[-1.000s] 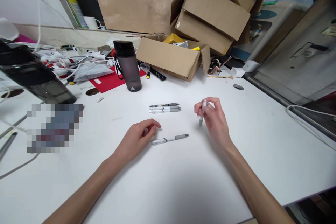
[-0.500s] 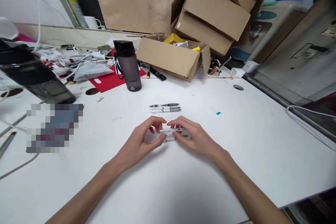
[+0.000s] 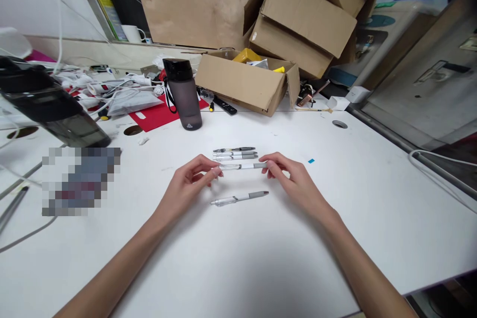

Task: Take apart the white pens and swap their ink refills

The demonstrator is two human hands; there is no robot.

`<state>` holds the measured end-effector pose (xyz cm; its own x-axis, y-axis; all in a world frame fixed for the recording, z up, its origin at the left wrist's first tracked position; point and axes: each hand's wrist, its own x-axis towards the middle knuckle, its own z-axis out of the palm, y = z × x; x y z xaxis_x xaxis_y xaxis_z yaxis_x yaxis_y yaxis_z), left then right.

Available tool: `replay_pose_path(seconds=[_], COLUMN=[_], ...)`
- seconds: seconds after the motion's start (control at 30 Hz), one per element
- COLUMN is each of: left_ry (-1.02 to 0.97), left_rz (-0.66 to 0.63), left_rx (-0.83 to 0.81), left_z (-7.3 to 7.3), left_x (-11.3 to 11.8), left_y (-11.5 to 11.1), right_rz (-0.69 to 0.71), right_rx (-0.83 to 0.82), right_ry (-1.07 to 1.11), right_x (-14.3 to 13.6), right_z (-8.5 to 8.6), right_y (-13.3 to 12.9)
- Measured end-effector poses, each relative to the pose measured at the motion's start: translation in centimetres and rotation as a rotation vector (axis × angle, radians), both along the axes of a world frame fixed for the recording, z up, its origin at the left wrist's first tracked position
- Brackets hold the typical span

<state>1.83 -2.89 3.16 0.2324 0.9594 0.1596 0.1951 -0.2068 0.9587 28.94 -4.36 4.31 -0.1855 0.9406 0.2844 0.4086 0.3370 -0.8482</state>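
Note:
Between my two hands a white pen with a grey grip (image 3: 242, 166) lies level, pinched at both ends. My left hand (image 3: 194, 177) closes on its clear left end, and my right hand (image 3: 282, 171) closes on its grey right end. Just beyond it, white-and-grey pens (image 3: 234, 155) lie side by side on the table, with a darker clear pen (image 3: 234, 149) behind them. Nearer to me, another white pen with a grey grip (image 3: 240, 198) rests by itself, tilted slightly up to the right.
A dark water bottle (image 3: 185, 97) stands at the back beside an open cardboard box (image 3: 238, 79). Another bottle (image 3: 55, 104) and a blurred-out object (image 3: 84, 181) are at the left. A small blue piece (image 3: 311, 161) lies right on the white table (image 3: 372, 218).
My hands have moved apart and away from me, carrying one pen towards the row. The other pen near me is now uncovered on the table.

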Motion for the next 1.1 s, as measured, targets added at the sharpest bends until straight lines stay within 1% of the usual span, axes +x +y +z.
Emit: replay_pose_path(seconds=[0.1, 0.2, 0.33, 0.43, 0.5, 0.57, 0.67, 0.87, 1.1], left_ry=[0.009, 0.119, 0.312, 0.434, 0.483, 0.514, 0.535, 0.564, 0.601], left_rz=[0.011, -0.016, -0.167, -0.261, -0.287, -0.303, -0.332, -0.374, -0.424], left_rx=[-0.001, -0.001, 0.01, -0.025, -0.022, -0.022, -0.029, -0.036, -0.04], left_z=[0.2, 0.7, 0.9, 0.3, -0.2, -0.6, -0.8, -0.4, -0.1], left_x=[-0.5, -0.9, -1.8, -2.7, -3.2, -3.5, -3.6, -3.5, -3.7], left_y=[0.4, 0.6, 1.1, 1.5, 1.8, 2.0, 2.1, 2.0, 1.9], right_rz=[-0.017, -0.001, 0.045, 0.078, 0.095, 0.116, 0.144, 0.163, 0.181], right_rx=[-0.034, -0.081, -0.178, -0.217, -0.221, -0.215, -0.22, -0.291, -0.305], right_ry=[0.04, 0.045, -0.038, -0.154, -0.207, -0.225, -0.22, -0.187, -0.205], right_x=[0.3, 0.3, 0.3, 0.3, 0.2, 0.1, 0.2, 0.6, 0.8], right_z=[0.0, -0.1, -0.2, -0.7, -1.2, -1.6, -1.9, -1.8, -1.6], right_y=[0.3, 0.4, 0.4, 0.4, 0.4, 0.5, 0.5, 0.4, 0.4])
